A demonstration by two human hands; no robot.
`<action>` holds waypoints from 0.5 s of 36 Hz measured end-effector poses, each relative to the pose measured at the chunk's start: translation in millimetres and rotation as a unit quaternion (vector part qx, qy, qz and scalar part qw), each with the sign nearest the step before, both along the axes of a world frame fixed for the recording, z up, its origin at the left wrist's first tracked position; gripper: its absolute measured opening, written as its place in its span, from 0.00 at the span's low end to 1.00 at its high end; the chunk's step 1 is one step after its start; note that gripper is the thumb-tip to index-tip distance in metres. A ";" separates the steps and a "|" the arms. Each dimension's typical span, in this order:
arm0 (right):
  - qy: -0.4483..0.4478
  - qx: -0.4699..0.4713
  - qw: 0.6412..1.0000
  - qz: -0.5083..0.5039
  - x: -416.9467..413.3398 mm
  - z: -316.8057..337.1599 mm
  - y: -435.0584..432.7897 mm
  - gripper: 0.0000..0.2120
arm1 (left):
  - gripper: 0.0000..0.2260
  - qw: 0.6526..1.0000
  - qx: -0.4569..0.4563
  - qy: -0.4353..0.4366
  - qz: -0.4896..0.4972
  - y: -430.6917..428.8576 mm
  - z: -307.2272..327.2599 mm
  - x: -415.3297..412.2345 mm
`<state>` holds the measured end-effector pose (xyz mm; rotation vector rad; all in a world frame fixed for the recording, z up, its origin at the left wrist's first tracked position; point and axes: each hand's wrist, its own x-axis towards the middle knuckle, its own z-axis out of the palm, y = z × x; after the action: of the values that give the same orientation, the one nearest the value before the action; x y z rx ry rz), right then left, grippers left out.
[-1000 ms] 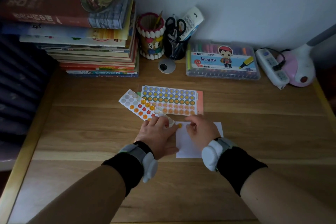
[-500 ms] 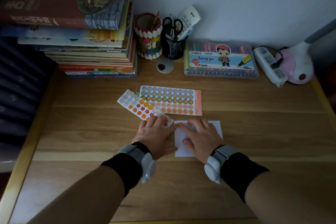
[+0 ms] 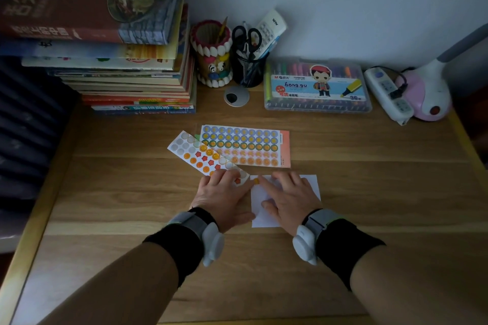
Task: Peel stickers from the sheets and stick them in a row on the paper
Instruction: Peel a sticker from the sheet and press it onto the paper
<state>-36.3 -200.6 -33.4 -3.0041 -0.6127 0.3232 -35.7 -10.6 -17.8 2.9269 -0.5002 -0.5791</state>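
Observation:
A white paper lies on the wooden desk, mostly under my right hand. That hand lies flat on it with fingers spread, and its index fingertip touches an orange round sticker at the paper's top left corner. My left hand rests with straight fingers on the near end of a slanted white sticker sheet that has orange dots, red stars and empty spots. Behind it lies a larger orange-backed sticker sheet full of round stickers.
A tall stack of books stands at the back left. Along the wall are two pen holders, one with scissors, a marker box, a power strip and a pink lamp base. A round cable grommet sits in the desk.
My right hand went from pinching the orange sticker above the paper's corner to lying flat on the paper with the sticker under its index fingertip. The left hand stayed on the slanted sheet.

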 end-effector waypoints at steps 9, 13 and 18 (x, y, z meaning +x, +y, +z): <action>0.038 0.012 0.999 -0.011 0.7 3.8 7.0 0.26 | 0.36 1.000 -0.013 -0.001 0.016 0.7 1.5 -0.7; 0.016 0.005 1.000 -0.013 -2.4 3.4 6.6 0.25 | 0.31 1.000 -0.017 -0.002 0.003 -1.4 4.6 -3.0; 0.010 0.003 1.000 -0.006 -2.9 2.7 3.7 0.23 | 0.30 0.999 -0.038 0.001 0.002 0.8 0.5 -4.3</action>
<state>-39.2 -196.9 -30.7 -2.9940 -0.5915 0.3500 -40.0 -9.9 -17.3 2.8547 -0.5042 -0.5511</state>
